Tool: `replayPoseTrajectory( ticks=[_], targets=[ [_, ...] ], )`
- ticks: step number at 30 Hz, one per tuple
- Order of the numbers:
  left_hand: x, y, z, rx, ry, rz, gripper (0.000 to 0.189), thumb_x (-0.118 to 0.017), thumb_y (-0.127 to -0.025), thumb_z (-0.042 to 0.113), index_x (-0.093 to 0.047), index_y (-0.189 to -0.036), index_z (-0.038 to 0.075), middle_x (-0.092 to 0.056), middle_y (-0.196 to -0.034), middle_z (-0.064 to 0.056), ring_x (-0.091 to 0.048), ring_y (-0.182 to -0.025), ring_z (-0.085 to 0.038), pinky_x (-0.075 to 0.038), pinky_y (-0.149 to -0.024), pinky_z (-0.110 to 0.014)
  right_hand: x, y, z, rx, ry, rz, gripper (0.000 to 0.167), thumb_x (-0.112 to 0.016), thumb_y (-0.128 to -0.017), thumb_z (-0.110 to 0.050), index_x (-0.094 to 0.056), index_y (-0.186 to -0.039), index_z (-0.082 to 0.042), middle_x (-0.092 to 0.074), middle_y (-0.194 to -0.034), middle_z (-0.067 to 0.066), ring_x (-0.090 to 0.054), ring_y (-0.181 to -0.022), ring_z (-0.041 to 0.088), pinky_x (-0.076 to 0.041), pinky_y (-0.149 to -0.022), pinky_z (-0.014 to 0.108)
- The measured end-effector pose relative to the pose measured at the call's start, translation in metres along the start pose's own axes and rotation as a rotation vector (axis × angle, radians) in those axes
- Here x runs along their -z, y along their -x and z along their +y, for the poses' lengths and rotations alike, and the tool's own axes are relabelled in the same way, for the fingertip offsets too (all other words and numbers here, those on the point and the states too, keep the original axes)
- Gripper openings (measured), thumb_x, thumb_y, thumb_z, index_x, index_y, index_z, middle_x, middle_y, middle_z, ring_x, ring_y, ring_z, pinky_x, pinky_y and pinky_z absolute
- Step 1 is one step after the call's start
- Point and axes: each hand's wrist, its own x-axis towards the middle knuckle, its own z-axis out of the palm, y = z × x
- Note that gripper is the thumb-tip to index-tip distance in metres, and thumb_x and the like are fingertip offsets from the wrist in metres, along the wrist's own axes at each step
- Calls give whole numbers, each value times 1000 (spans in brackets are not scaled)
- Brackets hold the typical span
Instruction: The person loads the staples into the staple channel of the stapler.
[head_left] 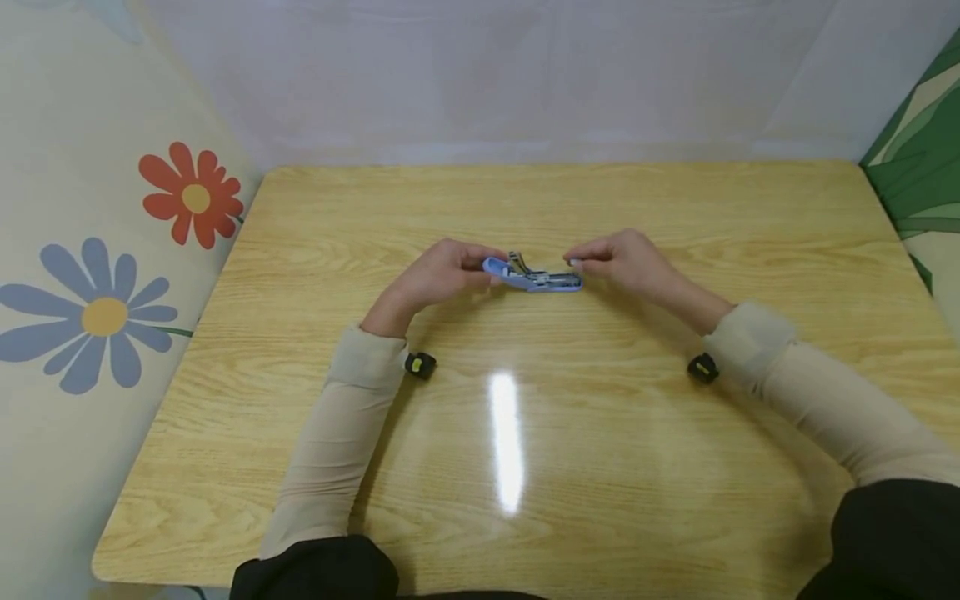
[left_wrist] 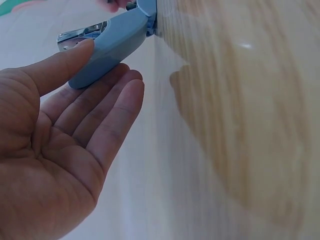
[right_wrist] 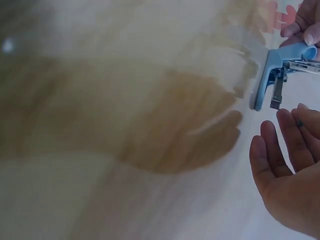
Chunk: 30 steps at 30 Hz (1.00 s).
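Note:
My left hand [head_left: 442,271] grips one end of a light-blue stapler [head_left: 534,282], thumb on one side and fingers on the other. In the left wrist view, the thumb presses the rounded end of the stapler [left_wrist: 117,42]. The stapler is folded wide open over the table, with its metal inner parts [right_wrist: 278,92] exposed and a metal arm raised. Off the stapler's other end, my right hand [head_left: 630,262] pinches a small dark piece [right_wrist: 300,123] between thumb and forefinger, mostly hidden by the fingertips. Its other fingers are loosely bent.
The wood-grain table [head_left: 600,467] stretches around both hands, with a pale curtain [head_left: 525,83] behind its far edge. Near each cuff shows a small black box with a yellow-green mark, one left [head_left: 420,365] and one right [head_left: 703,368]. Flower-painted panels [head_left: 105,317] flank the table.

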Motion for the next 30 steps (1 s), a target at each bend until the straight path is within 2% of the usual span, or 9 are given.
replayPoseTrajectory(
  ticks=[3,6,15,18,23,30],
  targets=[
    [0,0,1,-5,-6,0,40,-65,-100,15,-63,-140,14,-74,-121,-7,-61,-85,-21,-44,-67,-27,-4,1,0,-2,35,-5,26,-68,-98,-21,-75,-122,-15,-69,-132,8,-59,-131,30,-42,-113,48],
    [0,0,2,-11,-14,2,40,-65,-100,15,-63,-140,13,-74,-120,-8,-57,-80,-21,-41,-63,-26,-7,1,0,5,53,-15,25,-68,-98,-20,-76,-121,-15,-70,-130,9,-62,-127,30,-45,-110,48],
    [-2,2,4,-5,3,-9,39,-66,-99,15,-64,-138,13,-74,-123,-9,-64,-89,-18,-44,-68,-28,-15,-2,-1,19,86,-30,24,-69,-97,-18,-77,-119,-15,-73,-124,9,-67,-114,28,-49,-99,45],
    [-2,2,5,-7,-2,-10,39,-67,-98,15,-65,-137,14,-74,-122,-9,-66,-92,-17,-46,-70,-29,-17,-2,-2,13,80,-36,23,-70,-96,-17,-77,-118,-15,-75,-122,9,-66,-100,26,-49,-86,40],
    [-3,2,7,1,-30,-6,38,-68,-98,18,-66,-137,16,-75,-119,-7,-64,-88,-18,-42,-66,-27,-20,-1,-5,7,65,-36,23,-71,-95,-16,-77,-117,-14,-76,-117,9,-60,-82,22,-43,-70,32],
    [-4,3,8,9,-52,2,38,-68,-99,20,-66,-137,18,-75,-118,-6,-59,-83,-19,-37,-62,-27,-25,-1,-8,36,85,-12,22,-72,-94,-14,-78,-116,-11,-77,-115,9,-66,-90,22,-46,-76,30]
  ],
)
